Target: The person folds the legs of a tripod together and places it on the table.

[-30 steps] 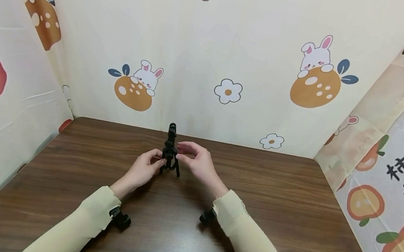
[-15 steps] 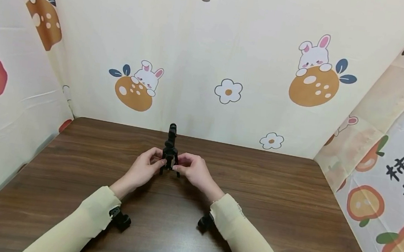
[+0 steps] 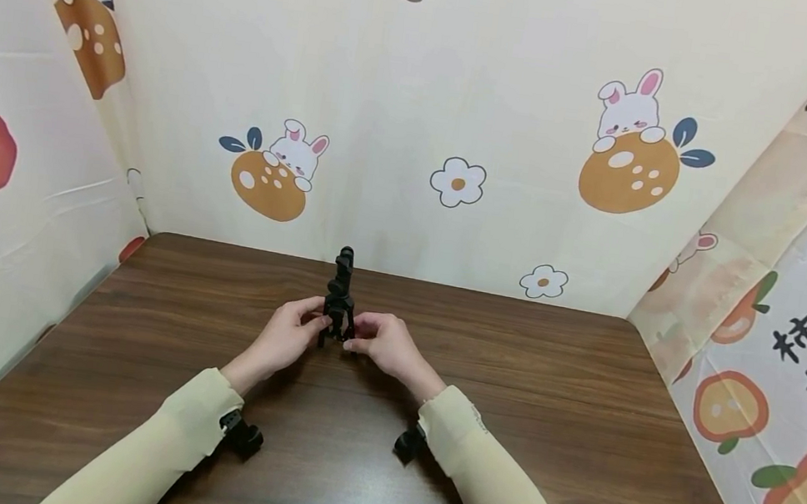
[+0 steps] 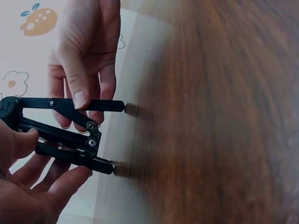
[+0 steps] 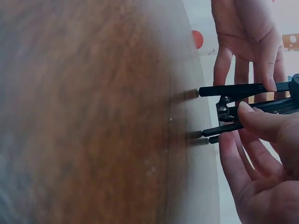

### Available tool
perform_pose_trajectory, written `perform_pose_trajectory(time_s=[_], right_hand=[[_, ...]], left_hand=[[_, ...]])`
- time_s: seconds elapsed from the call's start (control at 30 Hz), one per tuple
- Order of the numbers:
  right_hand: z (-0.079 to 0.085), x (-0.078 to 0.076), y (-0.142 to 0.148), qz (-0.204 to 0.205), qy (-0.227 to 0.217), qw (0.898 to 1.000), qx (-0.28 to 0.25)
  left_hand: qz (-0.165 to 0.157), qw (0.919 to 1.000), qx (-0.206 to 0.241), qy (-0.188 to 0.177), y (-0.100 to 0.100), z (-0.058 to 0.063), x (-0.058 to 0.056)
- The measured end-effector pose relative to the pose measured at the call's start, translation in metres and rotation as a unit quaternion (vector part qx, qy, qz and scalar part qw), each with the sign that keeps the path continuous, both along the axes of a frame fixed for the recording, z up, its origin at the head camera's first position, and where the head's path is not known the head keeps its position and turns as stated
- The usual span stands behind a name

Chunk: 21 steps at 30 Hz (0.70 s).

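A small black tripod [image 3: 340, 299] stands upright near the back of the table, its folding legs and hinged braces in plain sight in both wrist views. My left hand [image 3: 285, 337] grips it from the left, thumb on the upper body and fingers around one leg [image 4: 100, 165]. On the opposite side, my right hand [image 3: 392, 345] pinches another leg [image 4: 110, 105] between thumb and fingers. The leg tips [image 5: 202, 91] sit right at the tabletop. The legs look only slightly spread. In the head view the fingers partly cover the lower legs.
The dark wood table [image 3: 539, 437] reaches back to a printed curtain [image 3: 392, 99] just behind the tripod. More printed cloth [image 3: 759, 371] closes off the right side, and another cloth [image 3: 72, 245] the left. A small black camera hangs at each wrist.
My right hand has come down and inward, from lightly touching the tripod's upper side to pinching a leg. That leg has swung slightly inward. The left hand keeps its hold.
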State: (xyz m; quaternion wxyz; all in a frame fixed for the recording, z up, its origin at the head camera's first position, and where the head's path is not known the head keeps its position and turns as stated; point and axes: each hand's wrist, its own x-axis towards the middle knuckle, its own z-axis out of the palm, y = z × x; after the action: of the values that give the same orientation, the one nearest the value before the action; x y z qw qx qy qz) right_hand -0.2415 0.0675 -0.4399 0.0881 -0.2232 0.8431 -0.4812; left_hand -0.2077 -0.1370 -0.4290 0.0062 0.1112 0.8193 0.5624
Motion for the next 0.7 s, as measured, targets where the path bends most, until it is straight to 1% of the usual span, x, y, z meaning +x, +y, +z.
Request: perform_pose_trajectory(time_s=[0.13,0.37,0.5,0.57,0.7], right_hand=[[-0.0015,-0.0016,-0.0005,0.002,0.016,1.0,0.009],[-0.002,-0.0032,-0.0008,0.01,0.065,0.998,0.021],[-0.0025,-0.0029,-0.0013,0.013,0.084,0.996,0.029],[-0.0027,-0.0028,-0.0013,0.006,0.086,0.996,0.026],[-0.0021,-0.0034,-0.0011,-0.009,0.074,0.997,0.018]], left_hand=[[0.002,0.9999,-0.005,0.013,0.0007,0.0007,-0.0004],[0.008,0.9989,-0.022,0.041,0.0022,-0.0019,-0.0006],[0.013,0.9983,-0.036,0.045,0.0015,-0.0029,0.0009],[0.018,0.9983,-0.036,0.041,0.0011,-0.0027,0.0018],[0.024,0.9985,-0.033,0.035,0.001,-0.0006,0.0044]])
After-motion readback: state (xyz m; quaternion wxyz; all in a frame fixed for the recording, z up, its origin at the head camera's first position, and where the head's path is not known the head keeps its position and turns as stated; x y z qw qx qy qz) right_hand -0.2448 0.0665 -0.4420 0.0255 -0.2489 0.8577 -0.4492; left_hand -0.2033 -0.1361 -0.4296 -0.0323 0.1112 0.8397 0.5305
